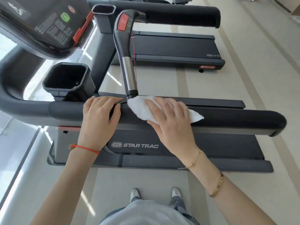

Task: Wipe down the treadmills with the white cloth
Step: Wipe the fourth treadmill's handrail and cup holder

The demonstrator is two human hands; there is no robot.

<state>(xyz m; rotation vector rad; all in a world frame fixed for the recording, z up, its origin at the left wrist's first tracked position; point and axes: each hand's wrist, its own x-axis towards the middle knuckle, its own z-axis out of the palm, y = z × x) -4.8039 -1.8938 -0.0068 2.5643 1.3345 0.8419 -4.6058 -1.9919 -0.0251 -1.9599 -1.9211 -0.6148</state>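
White cloth (141,109), folded into a pad, lies on the dark padded side handrail (235,118) of the nearest treadmill (139,146), just beside the foot of a curved grip bar (128,73) that joins the rail. The right hand (170,117) lies flat on top of the cloth, fingers straight and spread, pressing it to the rail; cloth edges show beyond the fingertips and past the thumb side. The left hand (99,117) rests on the same rail just left of the cloth, fingers draped over the top, thumb pointing towards the cloth, holding nothing. A second treadmill (175,49) stands behind, on the pale floor (243,78).
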